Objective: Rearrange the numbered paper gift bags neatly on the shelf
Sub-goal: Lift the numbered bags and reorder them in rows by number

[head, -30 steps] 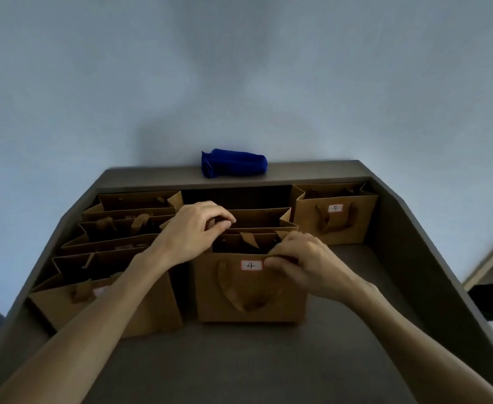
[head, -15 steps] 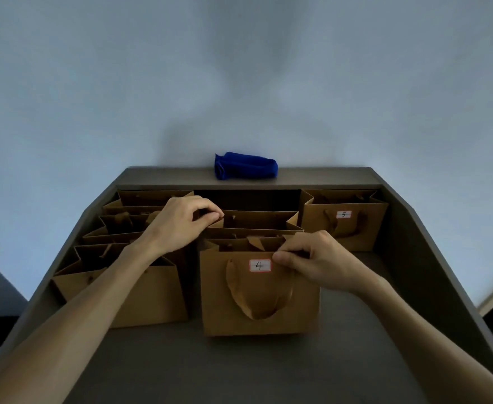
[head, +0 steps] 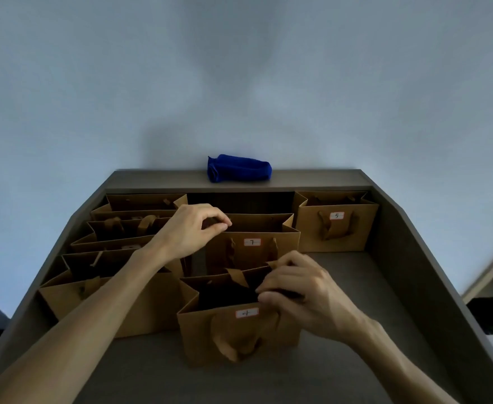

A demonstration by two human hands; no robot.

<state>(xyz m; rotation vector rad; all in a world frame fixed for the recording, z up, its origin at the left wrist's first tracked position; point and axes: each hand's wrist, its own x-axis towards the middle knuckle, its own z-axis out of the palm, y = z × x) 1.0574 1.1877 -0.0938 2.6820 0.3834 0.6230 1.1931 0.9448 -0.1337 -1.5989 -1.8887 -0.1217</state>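
Observation:
Brown paper gift bags stand on a dark shelf [head: 341, 287]. The bag marked 4 [head: 207, 333] is nearest me, at the front centre. My right hand [head: 300, 290] pinches its front top rim beside the label. Behind it stands the bag marked 7 [head: 257, 252]. My left hand [head: 191, 228] pinches that bag's top left corner. The bag marked 5 [head: 338, 225] is at the back right, apart from the others. Several more bags [head: 123, 231] are stacked in a row on the left, their labels mostly hidden.
A rolled blue cloth [head: 238, 168] lies on the raised back ledge against the wall. Raised side walls border the shelf on the left and right [head: 408, 258]. Bare shelf surface lies to the right of bag 4 and along the front edge.
Bag 4 has come forward toward me in my right hand, which uncovers the label of bag 7 behind it. My left hand stays on bag 7's corner.

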